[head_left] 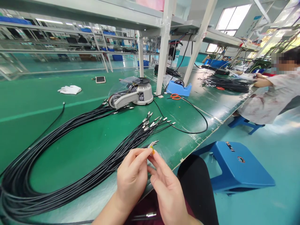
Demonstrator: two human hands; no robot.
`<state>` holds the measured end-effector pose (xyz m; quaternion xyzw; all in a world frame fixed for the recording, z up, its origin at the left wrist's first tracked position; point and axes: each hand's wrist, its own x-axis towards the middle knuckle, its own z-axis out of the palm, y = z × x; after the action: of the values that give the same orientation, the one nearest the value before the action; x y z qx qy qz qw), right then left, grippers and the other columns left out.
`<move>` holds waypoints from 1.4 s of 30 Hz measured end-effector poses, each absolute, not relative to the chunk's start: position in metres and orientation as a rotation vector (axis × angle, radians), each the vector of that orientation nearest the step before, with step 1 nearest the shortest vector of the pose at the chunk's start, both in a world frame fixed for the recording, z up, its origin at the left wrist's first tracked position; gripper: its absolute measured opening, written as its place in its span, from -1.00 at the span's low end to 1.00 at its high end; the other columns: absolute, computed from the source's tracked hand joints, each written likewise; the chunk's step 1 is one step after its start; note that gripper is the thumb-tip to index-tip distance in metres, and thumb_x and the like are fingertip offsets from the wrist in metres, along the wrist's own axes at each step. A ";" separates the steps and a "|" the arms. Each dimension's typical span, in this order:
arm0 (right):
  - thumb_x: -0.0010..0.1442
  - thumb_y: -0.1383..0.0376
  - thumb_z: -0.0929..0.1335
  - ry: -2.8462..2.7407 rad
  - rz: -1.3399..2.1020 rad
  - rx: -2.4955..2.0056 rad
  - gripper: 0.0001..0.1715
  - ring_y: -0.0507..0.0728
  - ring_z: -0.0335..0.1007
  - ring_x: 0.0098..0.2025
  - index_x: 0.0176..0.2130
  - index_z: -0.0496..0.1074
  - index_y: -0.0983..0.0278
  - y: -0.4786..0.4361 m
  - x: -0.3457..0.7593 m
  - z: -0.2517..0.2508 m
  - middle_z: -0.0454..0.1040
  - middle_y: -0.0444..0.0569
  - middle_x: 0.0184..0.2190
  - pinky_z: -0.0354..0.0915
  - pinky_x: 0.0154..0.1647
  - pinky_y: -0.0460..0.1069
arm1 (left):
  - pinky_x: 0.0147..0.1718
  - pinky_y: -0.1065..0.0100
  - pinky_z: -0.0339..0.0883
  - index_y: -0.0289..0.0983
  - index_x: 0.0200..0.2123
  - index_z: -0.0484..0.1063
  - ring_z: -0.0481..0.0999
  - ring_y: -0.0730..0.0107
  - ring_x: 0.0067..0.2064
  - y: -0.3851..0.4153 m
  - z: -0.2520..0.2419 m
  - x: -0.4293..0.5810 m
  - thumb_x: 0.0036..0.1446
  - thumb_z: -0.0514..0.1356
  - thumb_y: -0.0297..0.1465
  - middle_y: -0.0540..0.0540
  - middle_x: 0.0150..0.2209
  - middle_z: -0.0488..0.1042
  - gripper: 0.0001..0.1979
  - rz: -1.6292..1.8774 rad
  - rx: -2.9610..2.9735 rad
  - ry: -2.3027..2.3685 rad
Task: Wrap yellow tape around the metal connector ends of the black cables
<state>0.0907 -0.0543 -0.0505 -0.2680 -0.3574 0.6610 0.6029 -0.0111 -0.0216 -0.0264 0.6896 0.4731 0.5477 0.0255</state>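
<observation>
Just in front of my body, above the table's front edge, my left hand point(132, 170) and my right hand point(167, 184) meet at the fingertips. Both are closed in a pinch on a small amber strip point(153, 151), which looks like tape. A silver cable connector point(152, 144) shows right beyond the fingertips; whether the fingers also hold it, I cannot tell. To the left lies a big looped bundle of black cables point(77, 198) with metal connectors at their ends. Below my hands, another black cable end with a metal connector point(150, 215) lies across my lap.
A round tape dispenser point(142, 95) stands on the green table point(70, 156). Near it are orange-handled scissors point(175, 96), a blue tape holder point(178, 88), a white glove point(69, 90) and a phone point(100, 79). Right are a blue stool point(246, 165) and a seated person point(274, 97).
</observation>
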 end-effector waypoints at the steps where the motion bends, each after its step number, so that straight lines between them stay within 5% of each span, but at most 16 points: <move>1: 0.22 0.40 0.29 -0.833 1.531 -0.625 -0.48 0.23 0.09 0.28 0.14 0.31 0.07 -0.054 0.091 -0.050 0.20 -0.10 0.25 0.19 0.24 0.13 | -0.36 0.65 0.42 -0.27 -0.22 0.47 0.50 0.64 -0.32 -0.022 -0.027 -0.012 0.10 0.09 -0.69 0.00 -0.29 0.46 -0.71 1.689 2.131 1.458; 42: 0.22 0.35 0.30 -0.847 1.539 -0.676 -0.52 0.23 0.16 0.24 0.12 0.33 0.10 -0.054 0.092 -0.045 0.29 -0.07 0.19 0.21 0.22 0.16 | -0.33 0.53 0.42 -0.17 -0.04 0.41 0.48 0.56 -0.29 -0.021 -0.034 -0.018 0.14 0.10 -0.63 -0.03 -0.24 0.46 -0.63 1.633 2.184 1.513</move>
<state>0.0922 -0.0542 -0.0447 -0.2902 -0.3636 0.6609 0.5889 -0.0179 -0.0209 -0.0338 0.7001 0.4852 0.5237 0.0114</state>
